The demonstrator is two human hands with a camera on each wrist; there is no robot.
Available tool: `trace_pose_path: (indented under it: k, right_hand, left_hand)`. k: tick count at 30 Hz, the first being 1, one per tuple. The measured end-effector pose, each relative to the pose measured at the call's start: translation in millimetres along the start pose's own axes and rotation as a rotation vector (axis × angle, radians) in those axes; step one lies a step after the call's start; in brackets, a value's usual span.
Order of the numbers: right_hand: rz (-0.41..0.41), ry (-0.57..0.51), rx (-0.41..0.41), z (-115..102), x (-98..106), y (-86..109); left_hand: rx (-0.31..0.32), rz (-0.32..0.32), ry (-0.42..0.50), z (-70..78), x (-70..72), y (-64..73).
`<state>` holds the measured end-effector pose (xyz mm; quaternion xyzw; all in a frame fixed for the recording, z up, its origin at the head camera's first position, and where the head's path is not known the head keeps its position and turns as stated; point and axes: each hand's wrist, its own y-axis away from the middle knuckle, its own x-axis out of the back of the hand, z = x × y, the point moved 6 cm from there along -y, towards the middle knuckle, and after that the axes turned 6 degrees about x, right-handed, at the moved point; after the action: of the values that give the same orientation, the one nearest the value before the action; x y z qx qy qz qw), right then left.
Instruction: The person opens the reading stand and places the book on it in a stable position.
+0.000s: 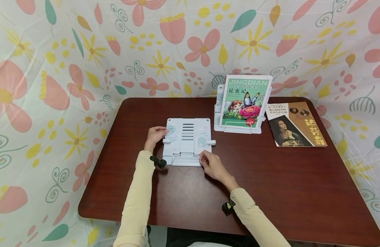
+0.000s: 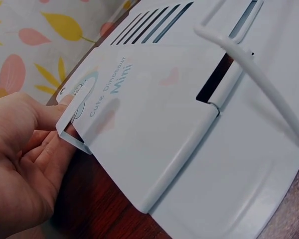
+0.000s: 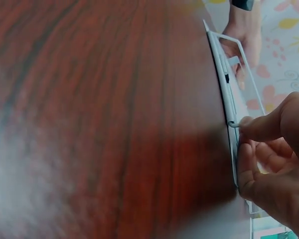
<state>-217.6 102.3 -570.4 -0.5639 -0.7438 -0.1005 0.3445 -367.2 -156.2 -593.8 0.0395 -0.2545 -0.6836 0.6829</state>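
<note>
With your left hand (image 1: 157,134) you are pinching the left edge of the white stand (image 1: 177,147), probably to steady it while your right hand (image 1: 214,165) is pinching the right end of its wire rest (image 2: 249,63). The stand is lying between your hands on the dark-red bench (image 1: 285,188). Beyond your right hand, a second stand (image 1: 219,128) is propping up a green book (image 1: 233,87), presumably to show its cover; farther right a brown book (image 1: 301,137) is lying flat, and flowered cloth (image 1: 174,51) is hanging behind
</note>
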Motion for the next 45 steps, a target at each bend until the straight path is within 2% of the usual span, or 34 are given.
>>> trace_pose_path:
  k: [4,7,13,21,27,29,35,45]
  right_hand:
    - [-0.060,-0.014,-0.056,-1,5,-8.9]
    - [-0.064,-0.028,-0.068,-2,15,-21.7]
    - [0.032,-0.053,-0.079,1,46,-54.2]
    - [0.133,-0.011,-0.213,32,73,-74.6]
    - [0.143,0.016,-0.418,63,68,-75.1]
    - [0.139,0.013,-0.456,69,62,-75.0]
    - [0.188,0.011,-0.471,77,56,-74.2]
    - [0.184,0.019,-0.517,79,52,-75.4]
  left_hand:
    - [-0.002,-0.004,-0.004,-1.2,2.0,-0.9]
    - [0.000,-0.007,-0.010,-2.9,1.8,-2.2]
    - [-0.010,0.000,-0.001,-2.5,0.9,-3.5]
    - [-0.014,0.003,-0.025,0.2,-2.7,-1.3]
    - [-0.012,0.010,-0.012,-0.3,-0.4,1.1]
    - [-0.011,0.012,-0.010,-1.2,1.4,1.0]
    - [-0.030,0.038,-0.010,-0.9,1.7,0.2]
    - [-0.025,0.061,-0.026,-3.4,1.0,0.0]
